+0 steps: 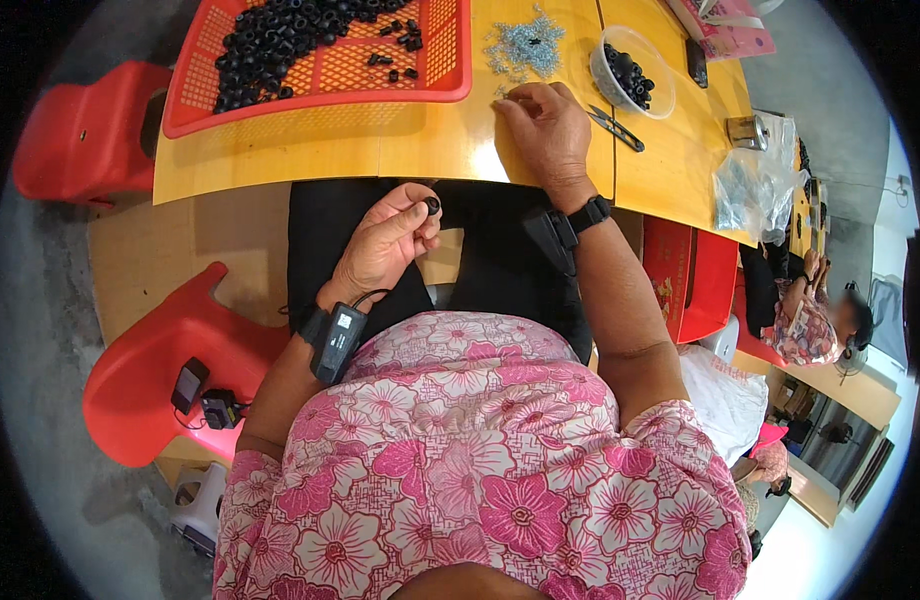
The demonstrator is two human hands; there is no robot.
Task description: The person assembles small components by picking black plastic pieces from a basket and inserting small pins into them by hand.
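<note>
Just in front of the table's near edge, my left hand (385, 243) is closed. It pinches a small black round plastic piece (432, 206) with a hole in its end. My right hand (552, 132) rests on the yellow tabletop, fingers bent and the thumb against the fingertips. Whatever lies between those fingertips is too small to make out. A loose pile of tiny pale-blue pieces (528, 45) lies just beyond it. To its right is a pair of thread snips (617, 128) with dark handles.
A red plastic basket (320, 112) of black pieces stands at the left. A clear round tub (664, 98) holds more. Farther right are a dark phone (696, 63), a metal tin (746, 132) and a clear plastic bag (760, 185). Red chairs (140, 370) flank me; other people sit at far right.
</note>
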